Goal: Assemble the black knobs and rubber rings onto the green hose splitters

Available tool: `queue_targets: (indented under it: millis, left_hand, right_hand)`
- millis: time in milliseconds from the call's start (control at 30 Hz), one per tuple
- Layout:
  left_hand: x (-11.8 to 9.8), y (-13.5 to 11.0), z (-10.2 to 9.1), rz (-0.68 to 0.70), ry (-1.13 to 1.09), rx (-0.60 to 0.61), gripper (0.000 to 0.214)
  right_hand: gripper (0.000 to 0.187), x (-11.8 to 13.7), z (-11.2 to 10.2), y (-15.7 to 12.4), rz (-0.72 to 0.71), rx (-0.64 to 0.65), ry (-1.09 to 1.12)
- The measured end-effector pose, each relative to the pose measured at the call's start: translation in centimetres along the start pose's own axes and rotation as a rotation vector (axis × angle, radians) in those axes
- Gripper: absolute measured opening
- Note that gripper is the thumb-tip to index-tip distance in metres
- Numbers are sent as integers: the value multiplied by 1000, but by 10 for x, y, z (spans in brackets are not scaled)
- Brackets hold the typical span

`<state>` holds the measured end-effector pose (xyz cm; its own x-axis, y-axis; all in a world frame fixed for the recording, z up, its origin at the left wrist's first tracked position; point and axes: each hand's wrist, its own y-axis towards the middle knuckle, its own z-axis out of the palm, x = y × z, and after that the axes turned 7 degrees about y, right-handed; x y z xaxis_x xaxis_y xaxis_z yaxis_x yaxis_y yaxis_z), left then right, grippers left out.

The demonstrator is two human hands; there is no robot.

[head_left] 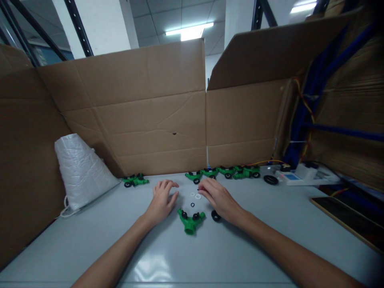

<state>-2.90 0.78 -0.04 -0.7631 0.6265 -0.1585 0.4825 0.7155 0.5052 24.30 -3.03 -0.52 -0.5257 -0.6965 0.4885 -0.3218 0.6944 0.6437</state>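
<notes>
Beside cardboard [156,116], apparently a sack [82,172].

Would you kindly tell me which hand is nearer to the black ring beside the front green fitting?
Right: the right hand is close, just beyond the black ring; the left hand is well off to its left.

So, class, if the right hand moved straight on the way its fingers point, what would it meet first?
Probably the left hand, facing it; with depth unclear, it might brush the white rings first.
</notes>
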Motion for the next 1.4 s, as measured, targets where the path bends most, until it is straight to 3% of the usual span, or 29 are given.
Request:
queue_targets:
  millis: [167,367,567,800,1167,1400]
  left_hand:
    - [-10,0,-10,49,-139,22,22]
    - [-35,-8,-18,175,-403,174,43]
    - [-50,-12,-19,262,-296,314,68]
    - [-42,-10,-23,259,-220,319,37]
    - [-41,-9,-16,254,-129,322,45]
    - [-34,-8,-10,256,-97,276,30]
  right_hand:
    - [13,-4,3,-1,28,-10,8]
    - [11,-8,6,-4,42,-30,28]
    - [13,-8,5,-3,37,-50,27]
    - [13,-4,2,-3,58,-61,-8]
    - [13,-2,1,-1,22,-38,-22]
    - [13,4,5,0,114,-51,202]
